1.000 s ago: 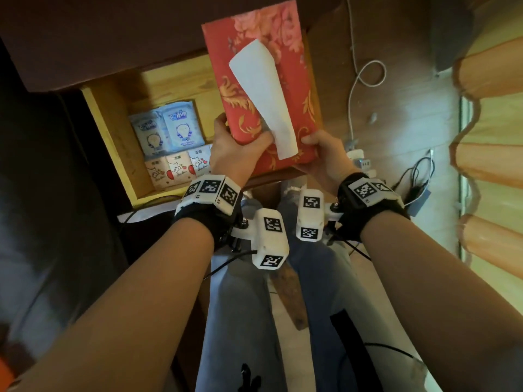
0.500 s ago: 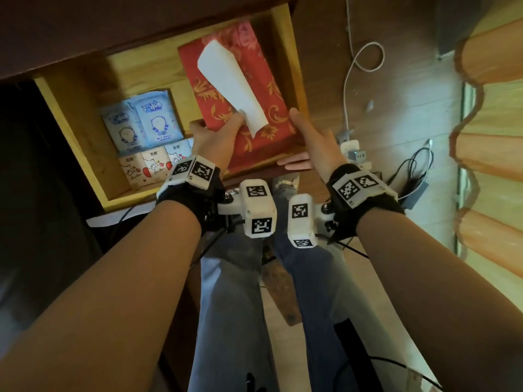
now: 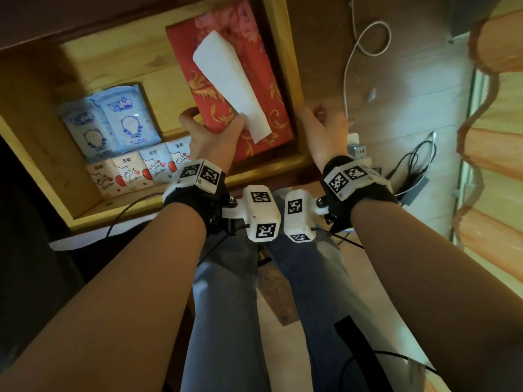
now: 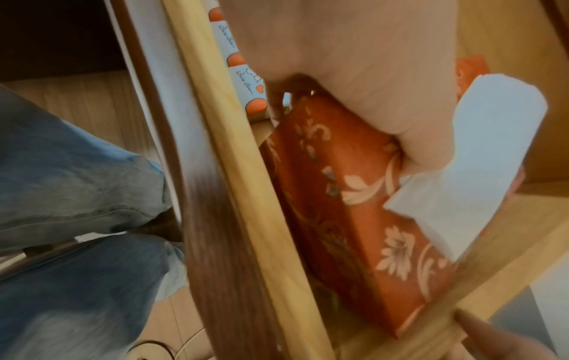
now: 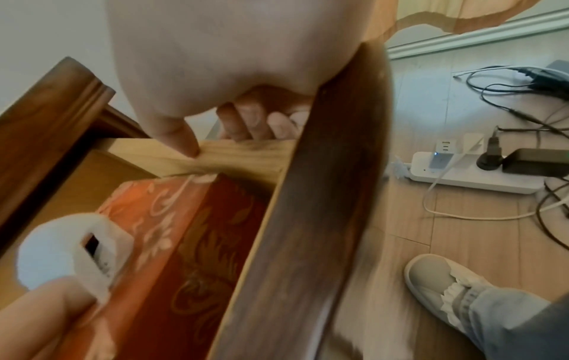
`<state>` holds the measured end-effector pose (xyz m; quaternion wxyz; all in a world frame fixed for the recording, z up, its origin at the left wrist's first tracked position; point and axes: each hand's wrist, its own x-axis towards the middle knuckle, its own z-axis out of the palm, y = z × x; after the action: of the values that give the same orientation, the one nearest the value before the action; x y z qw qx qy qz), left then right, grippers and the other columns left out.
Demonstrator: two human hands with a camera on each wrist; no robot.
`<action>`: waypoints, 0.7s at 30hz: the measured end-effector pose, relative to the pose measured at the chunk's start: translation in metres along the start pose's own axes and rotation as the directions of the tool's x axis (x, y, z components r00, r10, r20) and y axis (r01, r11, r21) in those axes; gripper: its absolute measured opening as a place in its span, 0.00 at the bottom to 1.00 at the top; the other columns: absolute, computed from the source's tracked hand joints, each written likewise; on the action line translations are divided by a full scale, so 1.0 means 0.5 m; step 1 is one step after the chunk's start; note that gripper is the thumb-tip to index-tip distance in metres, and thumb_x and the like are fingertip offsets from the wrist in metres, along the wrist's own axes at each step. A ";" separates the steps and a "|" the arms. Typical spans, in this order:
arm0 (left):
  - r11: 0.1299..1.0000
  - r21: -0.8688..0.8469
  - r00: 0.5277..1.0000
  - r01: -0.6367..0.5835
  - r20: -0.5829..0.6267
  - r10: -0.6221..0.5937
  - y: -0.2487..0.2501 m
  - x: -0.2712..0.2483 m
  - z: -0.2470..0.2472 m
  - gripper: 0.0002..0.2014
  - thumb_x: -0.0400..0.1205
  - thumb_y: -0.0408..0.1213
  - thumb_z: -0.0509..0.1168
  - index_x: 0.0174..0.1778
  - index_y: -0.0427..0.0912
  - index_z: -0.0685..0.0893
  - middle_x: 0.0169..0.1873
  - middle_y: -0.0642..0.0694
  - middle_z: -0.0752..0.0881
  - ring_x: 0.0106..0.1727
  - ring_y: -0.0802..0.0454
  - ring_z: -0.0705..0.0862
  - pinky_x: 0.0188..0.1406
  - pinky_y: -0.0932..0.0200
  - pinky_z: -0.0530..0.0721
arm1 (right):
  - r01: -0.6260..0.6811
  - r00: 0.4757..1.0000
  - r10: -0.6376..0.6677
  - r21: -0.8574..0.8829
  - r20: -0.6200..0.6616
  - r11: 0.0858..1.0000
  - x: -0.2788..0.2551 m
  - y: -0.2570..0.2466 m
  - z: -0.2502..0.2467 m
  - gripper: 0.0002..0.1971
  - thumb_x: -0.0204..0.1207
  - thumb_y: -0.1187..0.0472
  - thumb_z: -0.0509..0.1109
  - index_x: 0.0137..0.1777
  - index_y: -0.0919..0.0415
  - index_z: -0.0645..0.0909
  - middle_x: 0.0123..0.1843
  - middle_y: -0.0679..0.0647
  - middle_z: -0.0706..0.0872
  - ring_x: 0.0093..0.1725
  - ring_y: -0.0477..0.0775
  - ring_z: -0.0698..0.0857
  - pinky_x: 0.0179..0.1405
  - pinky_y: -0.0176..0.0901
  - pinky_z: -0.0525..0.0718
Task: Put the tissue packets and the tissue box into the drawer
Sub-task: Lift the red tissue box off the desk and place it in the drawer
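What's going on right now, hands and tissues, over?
Left hand grips red tissue box, box inside drawer. Right hand on drawer's side rail. Tissue packets already in. Nothing blocking.

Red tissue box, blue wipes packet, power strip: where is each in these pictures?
Red tissue box [image 3: 215, 89]: head view, patterned top face.
Blue wipes packet [image 3: 128, 120]: head view, printed front.
Power strip [image 5: 455, 175]: right wrist view, white casing.

drawer [image 3: 295, 89]: open, light wood inside
tissue box [image 3: 263, 89]: flat against the drawer's right wall
tissue packets [image 3: 124, 142]: 6, left of the tissue box, on the drawer bottom
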<state>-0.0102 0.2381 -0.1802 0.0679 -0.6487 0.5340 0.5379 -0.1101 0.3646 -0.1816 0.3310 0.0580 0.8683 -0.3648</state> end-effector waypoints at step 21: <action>0.945 0.287 0.983 -0.157 0.140 0.121 -0.013 0.014 0.032 0.33 0.72 0.40 0.71 0.65 0.36 0.57 0.52 0.42 0.78 0.48 0.44 0.78 0.49 0.55 0.76 | -0.043 0.998 0.038 0.104 0.055 0.994 0.016 -0.008 0.002 0.08 0.63 0.53 0.66 0.29 0.55 0.73 0.32 0.57 0.76 0.36 0.53 0.76 0.41 0.47 0.74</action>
<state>-0.0164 0.2470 -0.1956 0.1587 -0.5582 0.6481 0.4932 -0.1172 0.3597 -0.1849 0.3578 0.0831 0.8375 -0.4046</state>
